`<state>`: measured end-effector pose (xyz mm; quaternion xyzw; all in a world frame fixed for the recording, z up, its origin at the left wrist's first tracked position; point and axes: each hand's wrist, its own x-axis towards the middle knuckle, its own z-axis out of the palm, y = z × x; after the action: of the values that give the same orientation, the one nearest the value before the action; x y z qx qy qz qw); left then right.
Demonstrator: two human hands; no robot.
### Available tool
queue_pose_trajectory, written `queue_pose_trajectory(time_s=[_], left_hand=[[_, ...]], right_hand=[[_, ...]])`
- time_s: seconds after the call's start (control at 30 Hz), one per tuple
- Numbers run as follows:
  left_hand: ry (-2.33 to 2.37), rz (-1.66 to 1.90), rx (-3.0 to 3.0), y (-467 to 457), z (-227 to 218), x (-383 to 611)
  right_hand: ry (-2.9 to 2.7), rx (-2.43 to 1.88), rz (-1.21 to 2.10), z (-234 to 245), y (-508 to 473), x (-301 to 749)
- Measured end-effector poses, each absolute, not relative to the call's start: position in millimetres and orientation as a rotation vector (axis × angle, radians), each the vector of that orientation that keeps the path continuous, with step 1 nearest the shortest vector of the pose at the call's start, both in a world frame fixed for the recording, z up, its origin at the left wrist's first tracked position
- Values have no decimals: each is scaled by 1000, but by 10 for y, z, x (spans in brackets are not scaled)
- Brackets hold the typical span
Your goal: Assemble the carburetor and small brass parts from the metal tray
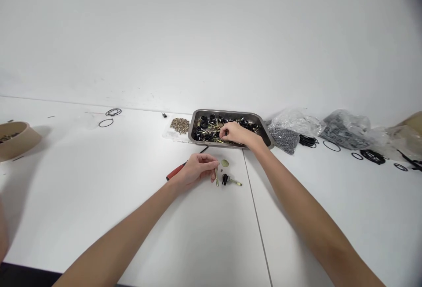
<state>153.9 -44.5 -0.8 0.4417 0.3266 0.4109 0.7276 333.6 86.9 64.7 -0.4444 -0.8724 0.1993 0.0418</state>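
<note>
My left hand (198, 168) rests on the white table with its fingers pinched on a thin brass rod (216, 177) that stands nearly upright. Beside it lie a black-and-brass fitting (229, 180) and a small brass disc (224, 163). My right hand (234, 132) reaches into a metal tray (260, 122) of black and brass parts, its fingers curled over the pile; what they hold, if anything, is hidden. A red-handled tool (175, 172) lies partly under my left hand.
A heap of small brass screws (180, 125) sits left of the tray. Clear bags of dark parts (290, 133) and black O-rings (331, 146) lie to the right. More O-rings (106, 122) lie far left, with a brown bowl (18, 139) at the left edge.
</note>
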Motion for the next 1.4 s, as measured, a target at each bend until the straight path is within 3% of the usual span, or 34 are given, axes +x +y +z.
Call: queue_pose_trajectory(time_s=[0.73, 1.13, 1.4], left_hand=[[748, 879, 987, -455, 8, 1529], [760, 880, 977, -460, 20, 1542], [777, 883, 970, -473, 60, 1545]], right_hand=[[-2631, -1270, 423, 488, 890, 3274], [-2347, -1294, 254, 398, 1018, 3346], [-2494, -1323, 523, 592, 973, 3407]])
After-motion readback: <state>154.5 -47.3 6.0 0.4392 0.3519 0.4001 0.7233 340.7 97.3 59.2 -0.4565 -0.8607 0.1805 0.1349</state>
